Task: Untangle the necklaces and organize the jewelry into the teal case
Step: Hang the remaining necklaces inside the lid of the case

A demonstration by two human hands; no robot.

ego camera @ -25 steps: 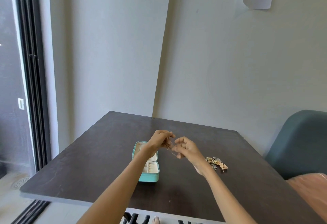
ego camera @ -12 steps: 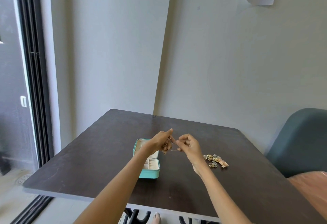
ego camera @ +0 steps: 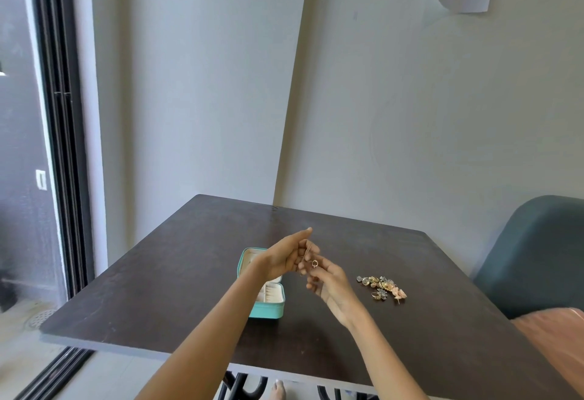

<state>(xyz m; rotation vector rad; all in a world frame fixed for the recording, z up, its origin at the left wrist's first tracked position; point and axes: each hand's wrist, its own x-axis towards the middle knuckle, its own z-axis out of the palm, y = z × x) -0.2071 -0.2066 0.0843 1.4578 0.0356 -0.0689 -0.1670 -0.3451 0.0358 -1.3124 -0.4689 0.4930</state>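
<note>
Above the dark table [ego camera: 158, 298], left hand [ego camera: 284, 260] and right hand [ego camera: 328, 279] pinch a thin necklace [ego camera: 311, 257] between them.

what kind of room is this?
Probably a home or small seating corner, not a workshop: a dark table pushed into a plain wall corner, a teal padded chair beside it, and a sliding glass door at the side. A jewelry case lies open on the table.

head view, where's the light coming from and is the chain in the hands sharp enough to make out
Head view: daylight enters from the glass door at left, leaving a pale sheen on the table; the chain between the left hand and right hand is thin and soft, barely resolved.
</note>
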